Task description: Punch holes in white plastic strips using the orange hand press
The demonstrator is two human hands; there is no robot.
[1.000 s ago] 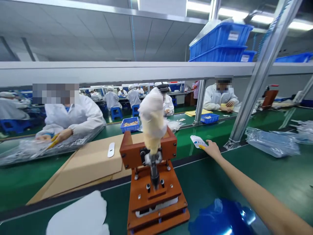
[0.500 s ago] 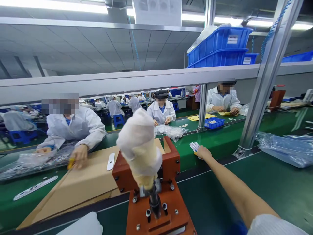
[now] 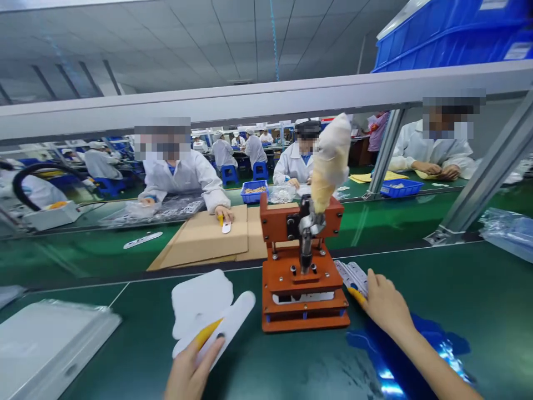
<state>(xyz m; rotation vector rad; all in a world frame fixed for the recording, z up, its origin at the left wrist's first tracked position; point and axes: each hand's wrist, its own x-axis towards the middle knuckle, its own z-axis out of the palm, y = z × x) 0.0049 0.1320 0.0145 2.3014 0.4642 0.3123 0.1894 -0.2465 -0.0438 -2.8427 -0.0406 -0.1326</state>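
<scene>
At the bottom centre of the frame the left hand pinches one long white rounded strip between thumb and a yellow-capped fingertip; the strip runs up and to the right from the fingers, lying on the green table and overlapping a white sheet just above it. At the lower right the right hand rests curled, fingers together, its own yellow-capped fingertip touching the lower end of a small stack of white printed strips that lies just right of the orange press jig; how many strips are in that stack cannot be told. The jig stands in the middle of the frame, its lever handle wrapped in white and cream cloth tilting to the upper right. A shiny blue film lies under the right forearm. Across the belt, one cardboard sheet carries a white strip under a co-worker's hand. Two small blue trays sit farther back: one holds tan bits, the other white bits. Large blue bins are stacked on the shelf at the upper right. A clear plastic-wrapped pack lies at the lower left.
</scene>
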